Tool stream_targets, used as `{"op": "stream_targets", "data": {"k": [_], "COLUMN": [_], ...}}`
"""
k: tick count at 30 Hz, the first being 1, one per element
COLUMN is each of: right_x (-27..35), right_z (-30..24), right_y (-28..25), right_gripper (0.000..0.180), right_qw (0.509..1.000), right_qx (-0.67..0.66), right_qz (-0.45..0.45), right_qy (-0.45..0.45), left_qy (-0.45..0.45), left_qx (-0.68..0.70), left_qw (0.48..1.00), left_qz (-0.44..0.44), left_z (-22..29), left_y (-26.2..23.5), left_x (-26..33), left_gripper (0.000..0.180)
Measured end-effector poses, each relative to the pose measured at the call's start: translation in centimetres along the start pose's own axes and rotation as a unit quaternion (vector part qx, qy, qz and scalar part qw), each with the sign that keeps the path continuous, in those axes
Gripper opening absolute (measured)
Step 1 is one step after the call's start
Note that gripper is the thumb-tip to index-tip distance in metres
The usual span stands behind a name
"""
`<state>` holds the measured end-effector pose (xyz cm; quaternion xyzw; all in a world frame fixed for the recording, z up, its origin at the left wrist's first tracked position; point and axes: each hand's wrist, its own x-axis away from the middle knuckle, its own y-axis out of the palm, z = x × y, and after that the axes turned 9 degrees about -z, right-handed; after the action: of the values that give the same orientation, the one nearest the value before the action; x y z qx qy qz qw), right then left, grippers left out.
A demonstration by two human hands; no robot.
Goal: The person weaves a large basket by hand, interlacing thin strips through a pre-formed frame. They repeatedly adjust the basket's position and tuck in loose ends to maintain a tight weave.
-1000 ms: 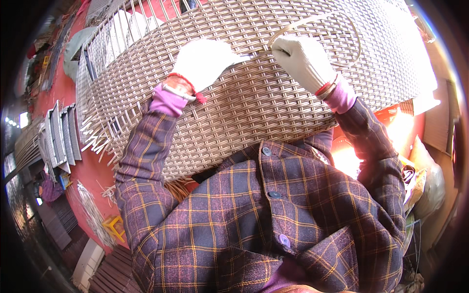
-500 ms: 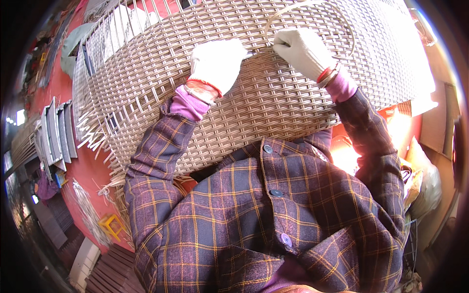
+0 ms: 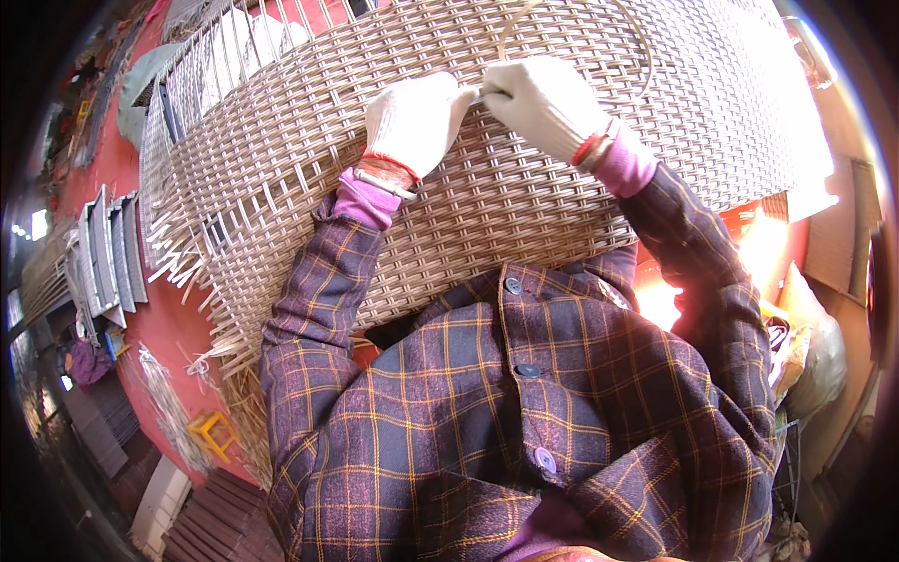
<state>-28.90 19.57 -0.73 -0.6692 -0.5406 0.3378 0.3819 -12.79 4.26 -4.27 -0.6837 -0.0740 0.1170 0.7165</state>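
Note:
A large woven wicker panel (image 3: 487, 187) of pale flat strands fills the upper half of the view, its left edge ending in loose strand tips. Both hands wear white gloves. My left hand (image 3: 417, 122) rests on the weave near the top middle, fingers curled against it. Right beside it, my right hand (image 3: 543, 103) pinches a thin pale strand (image 3: 637, 47) that loops up and around to the right above the panel. The two hands nearly touch where the strand meets the weave.
Grey woven panels (image 3: 108, 258) lean in a stack at the left on a red floor (image 3: 169, 328). A small yellow stool (image 3: 213, 433) and bundles of loose strands (image 3: 169, 403) lie at the lower left. Bags (image 3: 810, 347) sit at the right edge.
Both hands have moved up the panel and closer together. The left hand shifted right toward the right hand, which keeps hold of the looping strand.

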Motion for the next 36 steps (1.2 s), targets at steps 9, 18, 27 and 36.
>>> {"op": "stream_targets", "data": {"k": [9,18,27,36], "right_x": [2.9,1.2,0.8,0.2], "right_z": [0.9,2.0,0.2,-3.0], "right_y": [-2.2,0.3,0.8,-0.7], "right_gripper": [0.018,0.021,0.017,0.027], "right_qw": [0.993,0.996,0.991,0.987], "right_qx": [0.093,0.047,0.119,-0.103], "right_qz": [0.047,0.038,0.066,0.09], "right_qy": [0.054,0.07,0.006,-0.088], "left_qy": [0.002,-0.041,-0.076,0.057], "left_qx": [0.016,0.047,0.048,-0.144], "left_qw": [0.998,0.996,0.996,0.985], "left_qz": [0.064,0.063,0.023,0.08], "left_z": [0.8,1.4,2.2,-5.8], "left_y": [0.4,-0.1,-1.3,-8.8], "left_x": [0.7,0.0,-1.2,7.9], "left_gripper": [0.012,0.031,0.053,0.014]}}
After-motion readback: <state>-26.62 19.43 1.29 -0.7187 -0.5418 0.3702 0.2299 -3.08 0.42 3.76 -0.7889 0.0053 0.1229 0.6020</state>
